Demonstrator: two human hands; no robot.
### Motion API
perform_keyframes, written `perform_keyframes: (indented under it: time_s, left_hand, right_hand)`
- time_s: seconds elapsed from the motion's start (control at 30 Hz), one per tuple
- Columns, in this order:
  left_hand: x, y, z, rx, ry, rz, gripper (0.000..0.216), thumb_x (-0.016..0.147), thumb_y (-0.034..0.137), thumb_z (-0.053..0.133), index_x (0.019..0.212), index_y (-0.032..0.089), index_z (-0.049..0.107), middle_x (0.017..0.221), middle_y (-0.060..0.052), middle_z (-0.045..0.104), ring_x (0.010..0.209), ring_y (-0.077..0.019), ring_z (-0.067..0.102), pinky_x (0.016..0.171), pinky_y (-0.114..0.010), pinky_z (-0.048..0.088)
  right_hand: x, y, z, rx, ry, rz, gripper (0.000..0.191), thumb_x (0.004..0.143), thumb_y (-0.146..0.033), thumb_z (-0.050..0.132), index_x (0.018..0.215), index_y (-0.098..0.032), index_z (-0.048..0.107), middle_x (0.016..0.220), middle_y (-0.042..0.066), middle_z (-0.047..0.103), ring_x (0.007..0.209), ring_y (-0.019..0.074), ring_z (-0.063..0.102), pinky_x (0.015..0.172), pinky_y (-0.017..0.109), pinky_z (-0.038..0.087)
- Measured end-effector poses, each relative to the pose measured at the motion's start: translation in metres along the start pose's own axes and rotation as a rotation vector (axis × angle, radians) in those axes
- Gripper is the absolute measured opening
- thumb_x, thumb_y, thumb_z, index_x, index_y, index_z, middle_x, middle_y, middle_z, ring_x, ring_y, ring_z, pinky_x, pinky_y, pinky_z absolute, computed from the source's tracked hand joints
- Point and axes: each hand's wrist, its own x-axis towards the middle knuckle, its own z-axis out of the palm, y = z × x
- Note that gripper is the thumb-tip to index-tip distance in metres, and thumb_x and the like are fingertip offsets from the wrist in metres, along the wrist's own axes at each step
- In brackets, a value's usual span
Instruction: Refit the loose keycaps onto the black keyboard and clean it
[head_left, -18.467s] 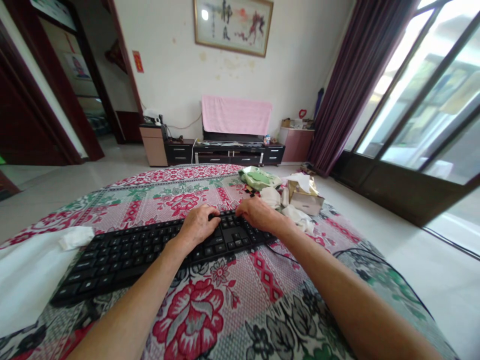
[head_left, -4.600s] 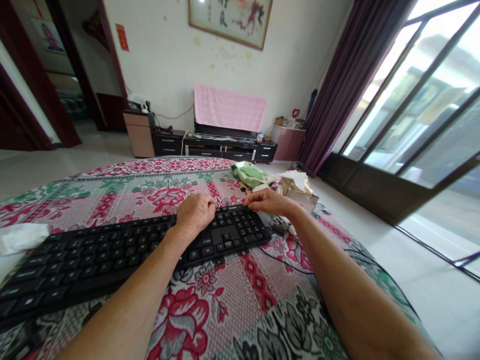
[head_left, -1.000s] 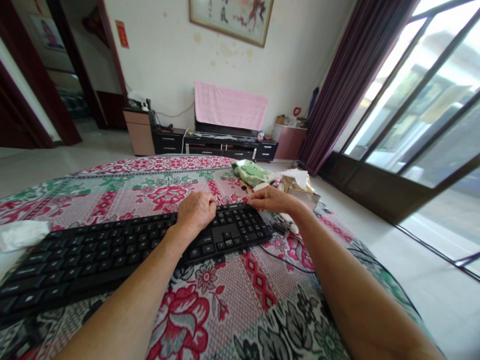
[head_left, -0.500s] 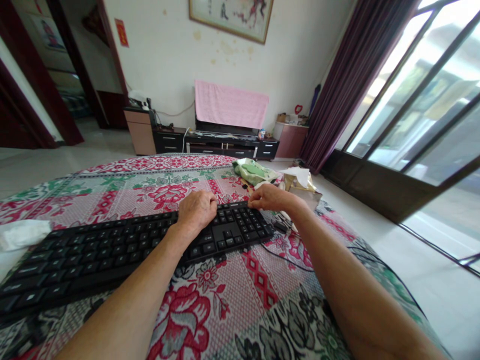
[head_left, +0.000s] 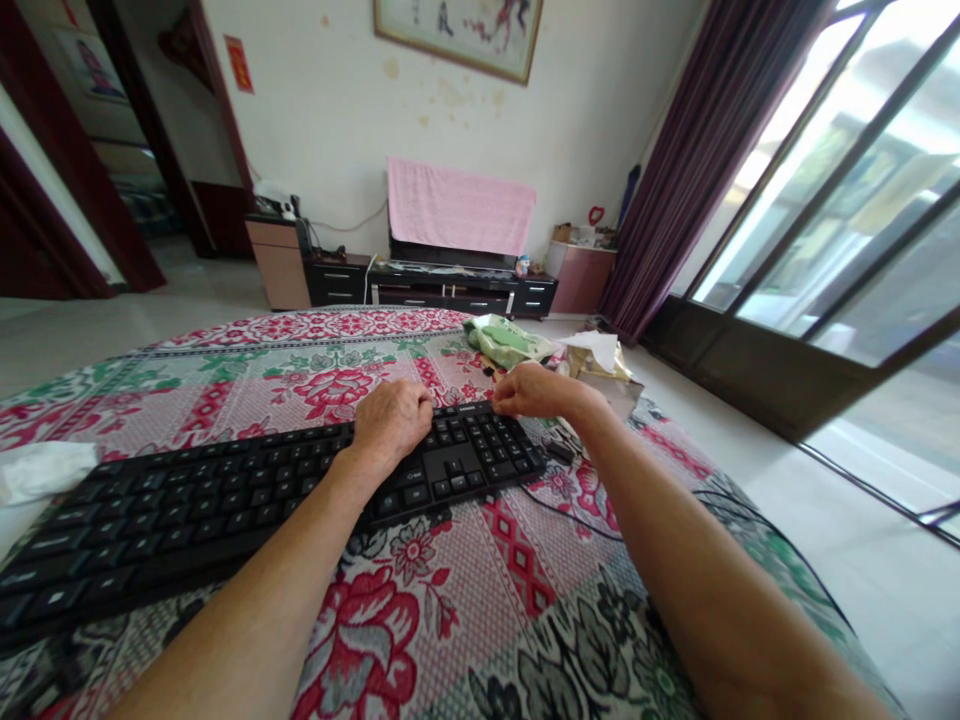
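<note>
A long black keyboard point(head_left: 247, 490) lies slantwise across the flowered tablecloth, its number pad at the right. My left hand point(head_left: 394, 415) rests over its far edge, left of the number pad, with the fingers curled round that edge and mostly hidden. At the far right corner, above the number pad, the fingertips of my right hand point(head_left: 521, 390) are pinched together against the keyboard; whatever is between them is hidden. A black cable point(head_left: 574, 518) runs over the cloth beneath my right forearm.
Behind my right hand lie a green plastic packet point(head_left: 506, 340) and an open box point(head_left: 604, 370) with paper. Small items, one a black piece point(head_left: 559, 452), sit beside the number pad. Crumpled white tissue point(head_left: 49, 470) is at the left. The tablecloth point(head_left: 352, 650) covers a round table.
Hardly anything differs. The view has shifted very slightly, and both hands keep their places on the keyboard.
</note>
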Motion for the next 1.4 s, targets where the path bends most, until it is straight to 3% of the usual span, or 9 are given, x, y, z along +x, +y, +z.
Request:
perform_keyframes:
  time_s: [0.2, 0.37, 0.73, 1.1, 1.23, 1.3, 1.4]
  left_hand:
    - [0.000, 0.000, 0.001, 0.012, -0.001, -0.022, 0.028, 0.079, 0.032, 0.042, 0.081, 0.028, 0.070, 0.085, -0.001, 0.069, 0.082, -0.0190, 0.061, 0.070, -0.028, 0.046]
    - [0.000, 0.000, 0.001, -0.013, 0.002, -0.013, 0.028, 0.079, 0.033, 0.043, 0.084, 0.028, 0.070, 0.086, -0.002, 0.069, 0.082, -0.0196, 0.061, 0.070, -0.029, 0.046]
    - [0.000, 0.000, 0.002, -0.005, 0.007, -0.007, 0.027, 0.079, 0.031, 0.043, 0.083, 0.028, 0.070, 0.086, -0.001, 0.069, 0.082, -0.0195, 0.061, 0.070, -0.029, 0.046]
    - [-0.002, 0.000, 0.001, 0.013, 0.016, 0.010, 0.028, 0.079, 0.031, 0.041, 0.079, 0.028, 0.069, 0.084, -0.002, 0.069, 0.081, -0.0198, 0.061, 0.070, -0.029, 0.045]
    - [-0.001, -0.001, 0.002, -0.006, 0.012, 0.010, 0.028, 0.079, 0.031, 0.041, 0.079, 0.027, 0.069, 0.084, -0.002, 0.069, 0.080, -0.0195, 0.061, 0.070, -0.029, 0.045]
    - [-0.001, -0.001, 0.003, -0.020, 0.009, 0.011, 0.028, 0.079, 0.031, 0.041, 0.079, 0.027, 0.069, 0.084, -0.003, 0.069, 0.081, -0.0196, 0.061, 0.070, -0.030, 0.045]
    - [0.000, -0.002, 0.005, -0.033, 0.020, 0.012, 0.030, 0.080, 0.031, 0.040, 0.081, 0.026, 0.070, 0.086, -0.004, 0.068, 0.082, -0.0204, 0.061, 0.069, -0.030, 0.045]
  right_hand:
    - [0.013, -0.011, -0.017, 0.091, -0.253, 0.207, 0.012, 0.070, -0.016, 0.055, 0.074, -0.014, 0.065, 0.066, 0.003, 0.065, 0.061, 0.0124, 0.059, 0.055, 0.024, 0.043]
    - [0.019, -0.009, -0.020, 0.187, -0.301, 0.301, 0.012, 0.071, -0.019, 0.058, 0.080, -0.015, 0.064, 0.069, 0.002, 0.066, 0.066, 0.0129, 0.062, 0.054, 0.022, 0.044]
    - [0.010, 0.025, 0.005, 0.273, -0.071, -0.022, 0.016, 0.073, -0.027, 0.056, 0.073, -0.014, 0.065, 0.068, 0.003, 0.063, 0.063, 0.0109, 0.055, 0.062, 0.023, 0.043]
    - [0.012, 0.020, 0.008, 0.137, -0.023, 0.028, 0.014, 0.072, -0.027, 0.057, 0.071, -0.015, 0.065, 0.063, 0.002, 0.063, 0.059, 0.0104, 0.054, 0.057, 0.023, 0.040]
    - [0.012, 0.020, 0.005, 0.154, -0.066, -0.034, 0.016, 0.074, -0.026, 0.054, 0.075, -0.015, 0.066, 0.065, 0.003, 0.065, 0.058, 0.0102, 0.055, 0.057, 0.022, 0.041]
    - [0.017, 0.022, 0.005, 0.155, 0.009, -0.013, 0.021, 0.077, -0.025, 0.050, 0.082, -0.014, 0.068, 0.070, 0.004, 0.067, 0.061, 0.0112, 0.057, 0.061, 0.023, 0.043]
    - [0.032, 0.028, 0.010, 0.008, 0.292, 0.153, 0.026, 0.077, -0.019, 0.049, 0.093, -0.015, 0.069, 0.083, 0.006, 0.069, 0.075, 0.0156, 0.060, 0.072, 0.026, 0.043]
